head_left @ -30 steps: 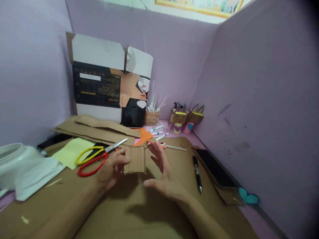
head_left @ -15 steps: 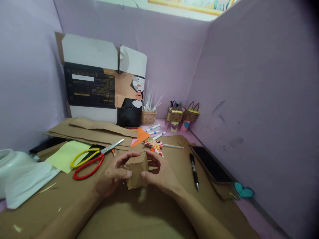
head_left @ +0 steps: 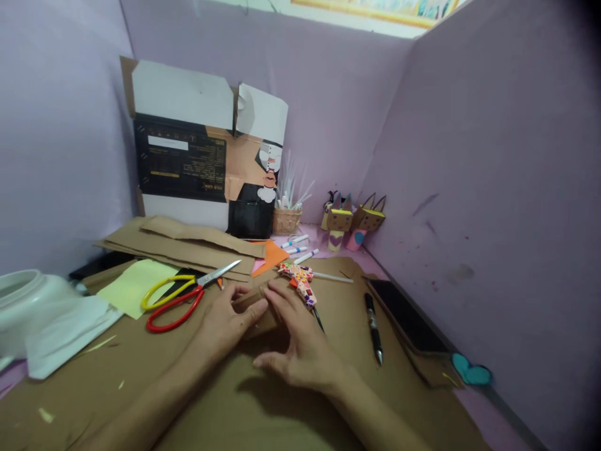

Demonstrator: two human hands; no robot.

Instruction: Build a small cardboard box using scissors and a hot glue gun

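Head view. Near the middle of the brown table (head_left: 70, 394), a cardboard piece (head_left: 257, 308) lying low on the surface, mostly covered from both sides. Left hand (head_left: 224, 324) laid over its left end, fingers stretched across the top, loose and uncurled, gripping nothing. Right hand (head_left: 300, 351) palm down over its right part, fingers spread apart and flat, thumb out toward the near side, likewise clasping nothing. Fingertips of both touching on top of the piece. Hard to tell whether the left thumb tucks under the edge; possibly hidden there. Just left of the left hand, scissors (head_left: 178, 295) with one yellow and one red handle, blades pointing far and right, lying partly on a yellow sheet (head_left: 129, 285). Further left, at the table's edge, a white jar (head_left: 28, 300) with white paper (head_left: 66, 332) beside it. Just beyond the right hand, a patterned scrap (head_left: 300, 279). To the right, a pen (head_left: 373, 326), then a phone (head_left: 406, 322) near the right wall, and a blue heart (head_left: 472, 374) nearer still. Far side: stacked cardboard strips (head_left: 183, 241), an orange sheet (head_left: 273, 254), markers (head_left: 298, 247), a basket (head_left: 286, 220) of straws, two box figures (head_left: 352, 219), and a flattened carton (head_left: 201, 156) leaning on the wall.
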